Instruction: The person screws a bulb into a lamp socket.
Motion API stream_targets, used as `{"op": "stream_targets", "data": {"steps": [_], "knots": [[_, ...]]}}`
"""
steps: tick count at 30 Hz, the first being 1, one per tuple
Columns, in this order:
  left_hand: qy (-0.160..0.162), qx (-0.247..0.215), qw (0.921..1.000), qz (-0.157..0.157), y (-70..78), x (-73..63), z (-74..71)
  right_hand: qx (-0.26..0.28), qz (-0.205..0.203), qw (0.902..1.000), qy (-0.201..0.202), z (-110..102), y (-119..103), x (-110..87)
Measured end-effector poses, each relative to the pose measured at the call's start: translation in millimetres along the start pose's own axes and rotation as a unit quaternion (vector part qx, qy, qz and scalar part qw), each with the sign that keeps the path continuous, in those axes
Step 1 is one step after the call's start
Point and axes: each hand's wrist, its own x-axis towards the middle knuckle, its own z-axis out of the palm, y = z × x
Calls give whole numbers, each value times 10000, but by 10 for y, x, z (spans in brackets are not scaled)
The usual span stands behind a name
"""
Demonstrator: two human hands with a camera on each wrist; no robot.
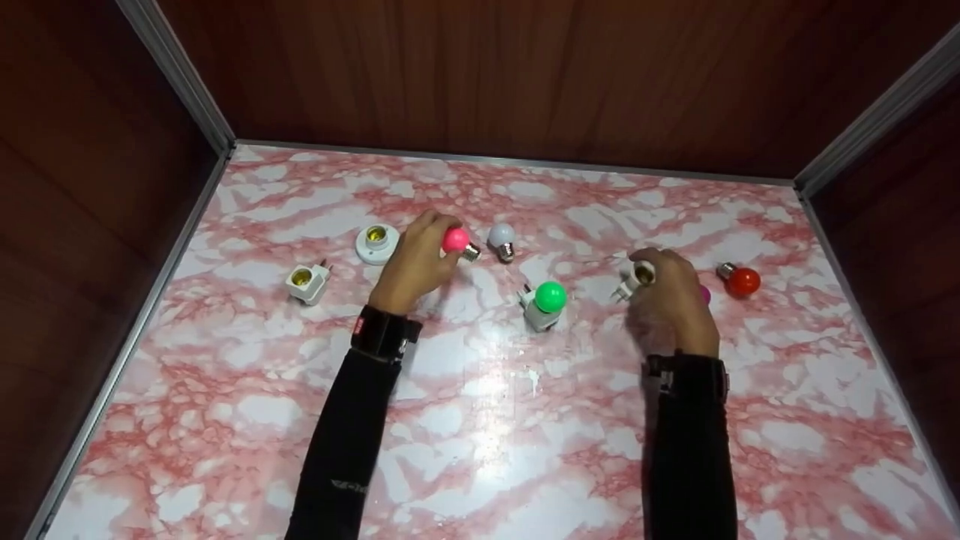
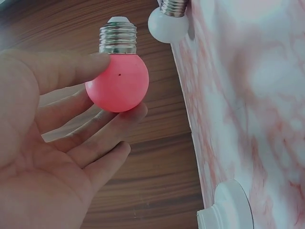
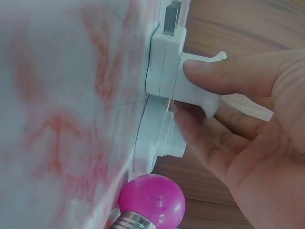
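Observation:
My left hand (image 1: 416,262) pinches a pink light bulb (image 1: 455,240) by its globe, between thumb and fingertips. In the left wrist view the bulb's metal screw base (image 2: 118,38) points away from the palm. Over on the right, my right hand (image 1: 669,292) grips a white plug-in lamp socket (image 3: 164,67) between thumb and fingers. Its flat prongs (image 3: 170,20) stick out, and its opening faces up in the head view. The socket lies close against the tabletop; I cannot tell whether it touches. A magenta bulb (image 3: 152,200) lies beside that hand, mostly hidden in the head view.
A white bulb (image 1: 501,238) lies right of the left hand, with a round white lampholder (image 1: 367,251) on its other side. Farther left is another plug-in socket (image 1: 306,285). A green bulb (image 1: 551,297) sits in a socket mid-table. A red bulb (image 1: 743,283) lies far right.

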Motion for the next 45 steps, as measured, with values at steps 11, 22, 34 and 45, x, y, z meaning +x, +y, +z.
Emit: {"op": "stream_targets", "data": {"steps": [11, 22, 34, 45], "knots": [[-56, -34, 10000, -11, 49, 3, 19, -596, -52, 9982, -54, -69, 105, 44], [350, -334, 9981, 390, 111, -34, -24, 5, -2043, 9739, 986, -26, 43, 69], [1142, -751, 9861, 943, 296, -82, -130, 2420, -2880, 9133, 1564, 67, -431, -162], [1584, -1369, 9682, 1370, 461, -155, -209, 2910, -3909, 8640, 1266, 321, -769, -300]]}}
